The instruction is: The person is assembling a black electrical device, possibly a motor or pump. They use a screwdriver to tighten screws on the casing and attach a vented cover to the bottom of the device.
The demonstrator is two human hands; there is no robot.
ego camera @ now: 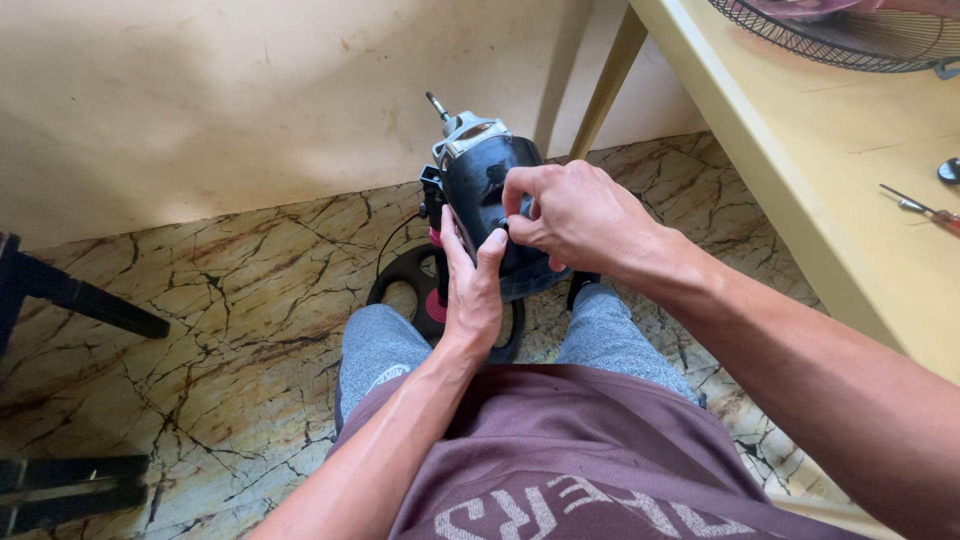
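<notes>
The floor [230, 300] is marbled tile, tan with dark veins, meeting a stained cream wall [250, 100] at the top of the view. A yellow worktop [800, 150] runs down the right side on a slanted leg; on it lie part of a wire fan guard [850, 40] at the top edge and a screwdriver [925, 210] near the right edge. Dark furniture legs [80, 295] show at the left.

The person sits with grey-clad knees apart, a maroon shirt [580, 450] filling the bottom of the view. Between the knees, above the floor, stands the motor [480, 190], a dark rounded housing with a grey metal front and a short shaft sticking up from its top. Below it, partly hidden, a black round base [400, 275] with pink parts rests on the floor, and a thin black cable curves away from it.

The left hand [470, 290] comes up from below, palm against the near side of the motor, fingers closed on its body. The right hand [570, 215] reaches in from the right, fingers curled over the housing, thumb and forefinger pinched narrow at a small dark part on its surface, touching the left fingertips.
</notes>
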